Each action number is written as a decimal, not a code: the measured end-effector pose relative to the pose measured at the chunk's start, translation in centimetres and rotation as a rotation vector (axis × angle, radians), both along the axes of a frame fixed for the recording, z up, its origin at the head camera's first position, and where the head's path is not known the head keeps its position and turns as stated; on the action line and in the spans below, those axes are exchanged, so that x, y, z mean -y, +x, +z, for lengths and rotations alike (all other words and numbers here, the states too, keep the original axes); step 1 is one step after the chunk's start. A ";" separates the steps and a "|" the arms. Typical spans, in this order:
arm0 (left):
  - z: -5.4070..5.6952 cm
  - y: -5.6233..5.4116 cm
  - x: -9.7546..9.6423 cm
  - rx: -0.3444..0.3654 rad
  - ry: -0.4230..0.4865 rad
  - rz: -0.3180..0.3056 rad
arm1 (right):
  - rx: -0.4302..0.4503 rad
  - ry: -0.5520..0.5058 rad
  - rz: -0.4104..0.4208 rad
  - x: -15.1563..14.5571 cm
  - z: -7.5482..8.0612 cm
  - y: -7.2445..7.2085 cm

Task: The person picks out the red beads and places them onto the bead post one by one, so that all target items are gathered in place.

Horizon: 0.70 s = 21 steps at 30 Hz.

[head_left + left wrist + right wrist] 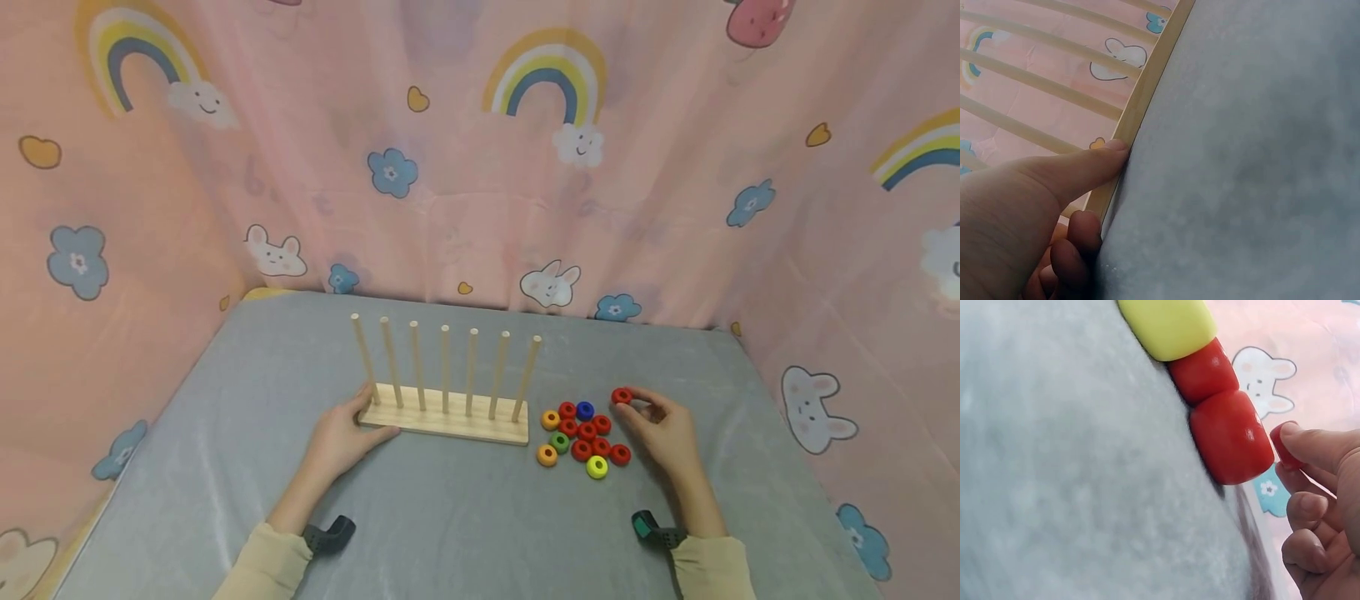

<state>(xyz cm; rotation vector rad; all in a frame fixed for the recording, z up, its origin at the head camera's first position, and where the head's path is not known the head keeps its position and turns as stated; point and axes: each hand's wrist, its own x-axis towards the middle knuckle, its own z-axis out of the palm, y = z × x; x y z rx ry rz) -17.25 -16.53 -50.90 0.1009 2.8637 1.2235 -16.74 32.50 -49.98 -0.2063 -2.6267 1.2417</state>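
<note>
A wooden peg stand (pixel 450 425) with several upright pegs rests on the table. My left hand (pixel 347 437) grips the left end of its base, thumb along the front edge and a finger at the back corner; the left wrist view shows the thumb (pixel 1094 167) against the edge of the base (pixel 1138 103). My right hand (pixel 663 427) pinches a red bead (pixel 621 396) between thumb and finger, at the far right of a bead group. In the right wrist view that red bead (pixel 1285 445) appears between the fingertips, beyond a larger-looking red bead (pixel 1232 437).
Right of the stand lie several red beads (pixel 582 451), orange beads (pixel 547 455), a green bead (pixel 559 442), a blue bead (pixel 585 410) and a yellow bead (pixel 597 467). A grey cloth (pixel 465 517) covers the table. A pink patterned curtain (pixel 465 225) hangs behind and at both sides.
</note>
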 end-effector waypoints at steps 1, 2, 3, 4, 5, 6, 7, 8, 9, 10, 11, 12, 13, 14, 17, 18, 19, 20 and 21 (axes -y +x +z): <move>0.0 0.0 0.0 0.002 0.000 0.000 | 0.005 0.002 -0.002 0.1 0.1 0.0; 0.0 0.0 0.0 0.003 0.000 0.002 | 0.009 0.003 -0.001 0.2 0.2 0.0; 0.0 0.0 0.0 0.004 0.000 0.003 | 0.013 0.000 -0.001 0.3 0.3 0.1; 0.0 0.0 0.0 0.005 -0.001 0.002 | 0.015 -0.007 -0.002 0.4 0.4 0.1; 0.0 0.0 0.0 0.005 -0.002 0.003 | 0.016 -0.019 -0.004 0.5 0.6 0.1; 0.0 0.0 0.0 0.005 -0.005 0.003 | 0.016 -0.026 -0.003 0.6 0.8 0.2; 0.0 0.1 0.0 0.004 -0.007 0.003 | 0.021 -0.033 -0.005 0.7 1.0 0.2; -0.1 0.1 0.0 0.003 -0.009 0.003 | 0.018 -0.037 -0.007 0.8 1.3 0.3; -0.1 0.1 0.0 0.002 -0.009 0.002 | 0.014 -0.042 -0.009 0.9 1.5 0.3; -0.1 0.1 0.0 0.001 -0.009 0.002 | 0.007 -0.042 -0.011 1.0 1.8 0.4; -0.1 0.1 0.0 -0.001 -0.008 0.002 | 0.001 -0.041 -0.010 1.1 2.0 0.5; -0.1 0.1 0.0 -0.002 -0.009 0.001 | -0.013 -0.037 -0.008 1.1 2.3 0.5; -0.1 0.1 0.0 -0.003 -0.008 0.001 | -0.024 -0.037 -0.006 1.3 2.6 0.6; 0.0 0.1 0.0 -0.005 -0.009 0.001 | -0.045 -0.038 -0.002 1.3 2.9 0.6; 0.0 0.1 -0.1 -0.009 -0.010 0.001 | -0.084 -0.043 0.012 1.7 3.8 0.8; 0.0 0.1 -0.1 -0.009 -0.008 0.003 | -0.095 -0.045 0.015 1.8 4.2 1.0; 0.0 0.1 -0.1 -0.010 -0.006 0.005 | -0.108 -0.051 0.018 2.0 4.5 1.1; 0.0 0.2 -0.1 -0.015 -0.007 0.003 | -0.123 -0.055 0.022 2.1 4.8 1.2; 0.0 0.2 -0.1 -0.020 -0.007 0.001 | -0.139 -0.060 0.027 2.3 5.2 1.4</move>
